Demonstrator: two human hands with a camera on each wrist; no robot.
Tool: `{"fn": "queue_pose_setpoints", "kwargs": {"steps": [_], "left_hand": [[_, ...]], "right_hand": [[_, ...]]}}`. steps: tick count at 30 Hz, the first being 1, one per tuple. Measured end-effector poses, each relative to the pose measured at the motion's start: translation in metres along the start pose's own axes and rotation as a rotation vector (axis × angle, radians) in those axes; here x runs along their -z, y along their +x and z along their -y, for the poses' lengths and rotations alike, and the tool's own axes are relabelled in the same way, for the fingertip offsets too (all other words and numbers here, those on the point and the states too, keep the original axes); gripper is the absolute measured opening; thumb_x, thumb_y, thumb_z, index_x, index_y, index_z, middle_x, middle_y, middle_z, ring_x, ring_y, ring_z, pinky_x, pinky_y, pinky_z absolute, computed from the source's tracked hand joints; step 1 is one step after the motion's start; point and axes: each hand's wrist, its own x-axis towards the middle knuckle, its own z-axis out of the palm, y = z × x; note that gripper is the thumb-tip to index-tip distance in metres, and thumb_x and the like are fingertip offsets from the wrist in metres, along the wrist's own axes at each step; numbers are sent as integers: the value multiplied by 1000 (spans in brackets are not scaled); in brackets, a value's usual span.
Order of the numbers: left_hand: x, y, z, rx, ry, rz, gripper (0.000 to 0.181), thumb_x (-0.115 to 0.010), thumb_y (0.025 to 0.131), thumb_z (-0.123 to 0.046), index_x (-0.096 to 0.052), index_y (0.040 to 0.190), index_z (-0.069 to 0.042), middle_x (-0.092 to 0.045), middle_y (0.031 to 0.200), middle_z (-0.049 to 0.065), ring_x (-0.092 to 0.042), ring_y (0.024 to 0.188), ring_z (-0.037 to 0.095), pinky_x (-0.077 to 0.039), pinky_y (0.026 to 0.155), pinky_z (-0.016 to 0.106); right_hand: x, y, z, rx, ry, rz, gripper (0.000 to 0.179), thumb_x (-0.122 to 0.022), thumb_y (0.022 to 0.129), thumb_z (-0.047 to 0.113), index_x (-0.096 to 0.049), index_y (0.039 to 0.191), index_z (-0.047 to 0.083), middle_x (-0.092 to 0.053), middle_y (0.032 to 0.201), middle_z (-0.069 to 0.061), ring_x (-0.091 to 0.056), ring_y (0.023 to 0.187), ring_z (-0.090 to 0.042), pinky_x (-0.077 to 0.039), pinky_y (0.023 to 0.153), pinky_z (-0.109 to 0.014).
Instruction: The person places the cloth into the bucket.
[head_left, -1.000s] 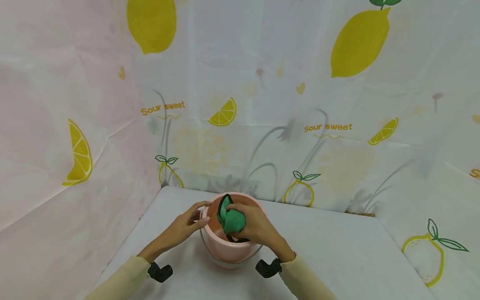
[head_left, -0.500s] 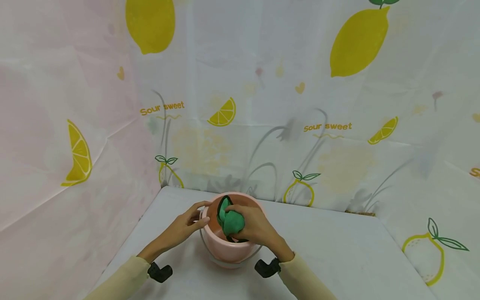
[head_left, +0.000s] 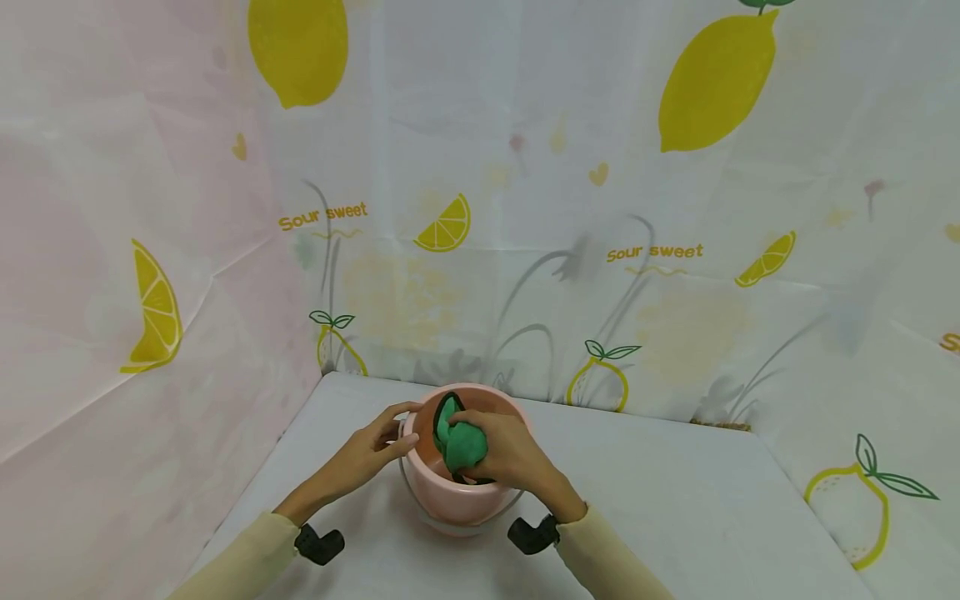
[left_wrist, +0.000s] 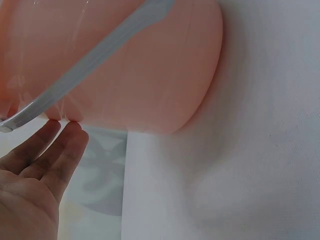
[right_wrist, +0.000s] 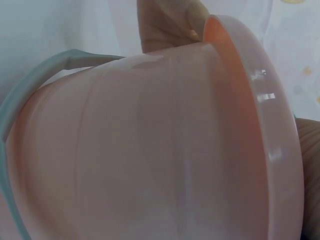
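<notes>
A pink bucket (head_left: 457, 504) stands upright on the white table. My left hand (head_left: 375, 440) holds its left rim, the thumb over the edge. In the left wrist view the bucket's grey handle (left_wrist: 90, 65) hangs down the side, and straight fingers (left_wrist: 65, 160) touch the wall. My right hand (head_left: 510, 448) reaches over the near right rim and grips a bunched green cloth (head_left: 465, 446) with black edging. The cloth is inside the bucket's mouth, its lower part hidden by the near rim. The right wrist view shows mostly the bucket's outer wall (right_wrist: 150, 150); the cloth is hidden there.
White tabletop (head_left: 637, 500) extends to the right of the bucket. A lemon-print sheet (head_left: 517, 208) hangs close behind it, and another sheet (head_left: 97, 292) stands along the left side. Black wrist mounts (head_left: 318, 545) sit under both wrists.
The right hand and the green cloth have shifted very slightly left and down in the bucket. The left hand and bucket stay in place.
</notes>
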Motion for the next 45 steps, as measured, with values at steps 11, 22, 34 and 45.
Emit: {"fn": "queue_pose_setpoints", "kwargs": {"steps": [11,22,34,45], "left_hand": [[-1,-1,-1,10,10,3,50,-58,105,-40,-39,152,-43,-56,145,14,-53,134,38,-43,104,64],[0,-1,-2,16,-11,4,51,-58,105,-40,-39,152,-45,-58,144,11,-55,133,35,-44,105,62],[0,-1,-3,32,0,-1,51,-59,105,-42,-39,151,-48,-58,142,9,-55,133,34,-44,105,62],[1,-1,-3,27,5,10,51,-58,105,-42,-38,152,-45,-58,143,10,-55,133,34,-44,105,62]], "right_hand": [[0,1,-1,5,-18,16,66,-96,69,13,-67,128,10,-72,116,-2,-68,101,-20,-56,90,-40],[-1,2,-2,6,-43,37,62,-95,73,23,-67,127,11,-72,114,0,-68,101,-19,-56,91,-38],[0,2,0,-27,-47,67,66,-94,74,23,-65,132,12,-70,113,-4,-65,102,-21,-55,91,-41],[2,1,1,-43,-13,82,66,-93,77,22,-64,135,10,-67,124,-7,-63,110,-24,-53,94,-44]]}}
